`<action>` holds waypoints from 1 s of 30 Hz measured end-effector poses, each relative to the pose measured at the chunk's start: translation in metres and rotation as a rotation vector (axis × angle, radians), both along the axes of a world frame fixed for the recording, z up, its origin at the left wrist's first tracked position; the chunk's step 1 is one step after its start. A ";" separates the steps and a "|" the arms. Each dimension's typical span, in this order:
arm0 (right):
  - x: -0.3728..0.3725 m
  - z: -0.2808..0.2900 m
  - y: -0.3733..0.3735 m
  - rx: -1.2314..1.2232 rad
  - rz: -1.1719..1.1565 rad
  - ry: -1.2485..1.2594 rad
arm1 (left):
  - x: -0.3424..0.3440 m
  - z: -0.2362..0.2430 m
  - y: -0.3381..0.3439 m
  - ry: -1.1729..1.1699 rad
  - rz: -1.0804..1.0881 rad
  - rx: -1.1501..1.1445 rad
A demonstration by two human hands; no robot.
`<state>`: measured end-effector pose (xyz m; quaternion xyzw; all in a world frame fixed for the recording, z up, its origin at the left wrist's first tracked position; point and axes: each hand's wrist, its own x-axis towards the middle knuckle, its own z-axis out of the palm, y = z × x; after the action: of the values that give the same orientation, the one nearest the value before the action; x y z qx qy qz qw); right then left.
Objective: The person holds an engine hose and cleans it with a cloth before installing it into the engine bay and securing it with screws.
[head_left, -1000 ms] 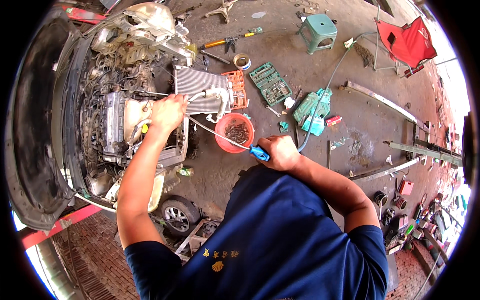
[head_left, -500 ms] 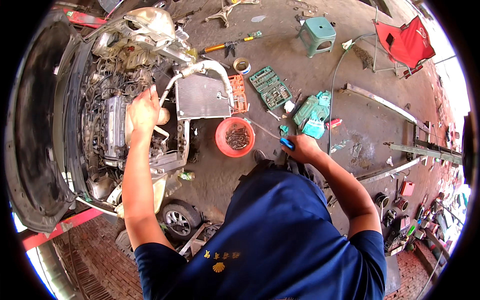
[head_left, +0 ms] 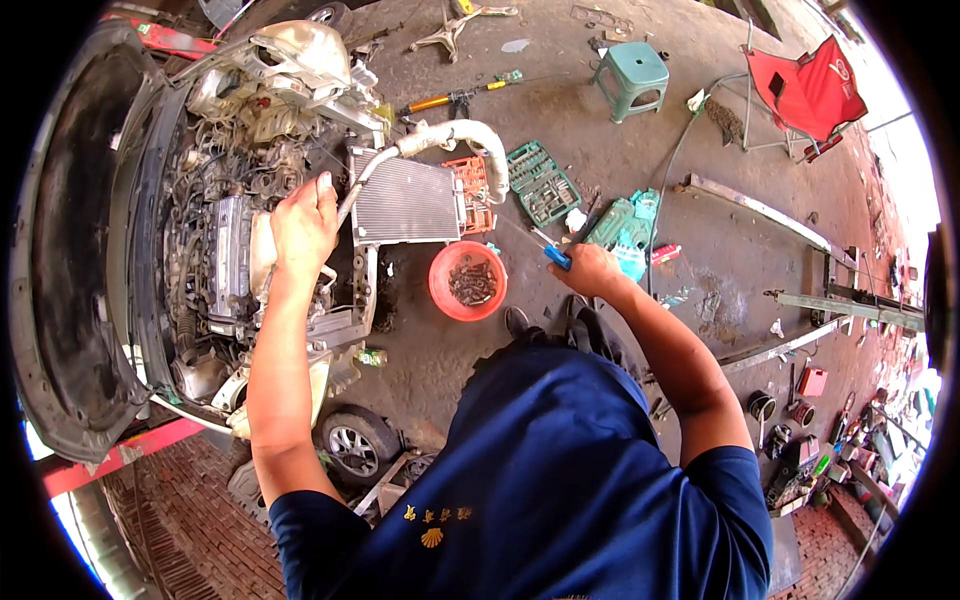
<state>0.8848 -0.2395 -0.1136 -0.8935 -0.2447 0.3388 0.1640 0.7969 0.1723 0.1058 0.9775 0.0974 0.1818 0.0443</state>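
Note:
My left hand (head_left: pixel 308 228) is closed round the near end of a pale curved pipe (head_left: pixel 440 138), its thumb pointing up and away. From there the pipe rises over the radiator (head_left: pixel 405 200) and hooks down at its far right end. My right hand (head_left: pixel 592 270) grips a screwdriver (head_left: pixel 557 257) by its blue handle, and the thin shaft points up and left. Beyond my left hand lies the exposed car engine (head_left: pixel 232 250). A red bucket (head_left: pixel 436 288) with many small metal parts inside stands on the floor between my hands.
An orange socket tray (head_left: pixel 478 212) and a green tool case (head_left: pixel 545 185) lie past the bucket, with another green case (head_left: pixel 620 225) beside my right hand. A green stool (head_left: pixel 635 68) and a red folding chair (head_left: pixel 808 90) stand farther right. A wheel (head_left: pixel 352 445) sits near the bumper.
The pipe's hooked end has swung right, past the radiator's edge, and my left hand has shifted slightly right. My right hand has moved a little left and up with the screwdriver.

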 end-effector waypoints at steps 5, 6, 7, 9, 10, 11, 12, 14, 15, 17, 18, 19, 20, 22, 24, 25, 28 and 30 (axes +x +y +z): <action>-0.003 0.002 -0.013 0.028 -0.012 0.024 | 0.002 0.003 -0.009 -0.022 -0.031 -0.003; -0.004 0.002 -0.016 0.037 -0.021 0.022 | 0.003 0.003 -0.010 -0.019 -0.032 0.000; -0.005 0.002 -0.019 0.051 -0.028 0.020 | 0.003 0.003 -0.011 -0.034 -0.041 0.009; -0.006 0.002 -0.026 0.088 -0.049 0.015 | 0.003 0.004 -0.013 -0.059 -0.061 0.026; -0.006 0.002 -0.029 0.094 -0.057 0.013 | 0.003 0.004 -0.014 -0.043 -0.058 0.028; -0.006 0.001 -0.032 0.089 -0.058 0.019 | 0.003 0.004 -0.014 -0.025 -0.057 0.029; -0.005 0.001 -0.035 0.068 -0.056 0.024 | 0.003 0.004 -0.015 -0.012 -0.048 0.031; -0.004 0.001 -0.038 0.042 -0.051 0.031 | 0.004 0.003 -0.016 -0.030 -0.063 0.054; -0.004 0.001 -0.040 0.036 -0.049 0.034 | 0.004 0.003 -0.016 -0.040 -0.066 0.063; -0.004 0.001 -0.041 0.026 -0.053 0.041 | 0.005 0.001 -0.015 -0.057 -0.087 0.078; -0.004 0.001 -0.041 0.024 -0.059 0.045 | 0.006 0.001 -0.015 -0.074 -0.106 0.087; -0.005 0.001 -0.041 0.011 -0.065 0.050 | 0.006 0.000 -0.014 -0.059 -0.097 0.092; -0.005 0.002 -0.040 0.017 -0.064 0.048 | 0.005 0.000 -0.013 -0.051 -0.095 0.099; -0.005 0.002 -0.039 0.004 -0.060 0.054 | 0.004 0.001 -0.011 -0.044 -0.089 0.105; -0.005 0.002 -0.037 0.019 -0.045 0.052 | 0.002 0.001 -0.008 -0.040 -0.080 0.096; -0.005 0.002 -0.036 0.011 -0.032 0.058 | 0.002 0.001 -0.008 -0.029 -0.073 0.098; -0.003 0.000 -0.033 0.013 -0.029 0.059 | 0.001 0.001 -0.007 -0.012 -0.064 0.096; -0.002 -0.002 -0.031 0.030 -0.034 0.046 | 0.001 0.000 -0.008 -0.039 -0.094 0.095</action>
<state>0.8826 -0.2701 -0.1152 -0.8869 -0.2309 0.3527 0.1888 0.7976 0.1641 0.1057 0.9782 0.0420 0.2031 0.0080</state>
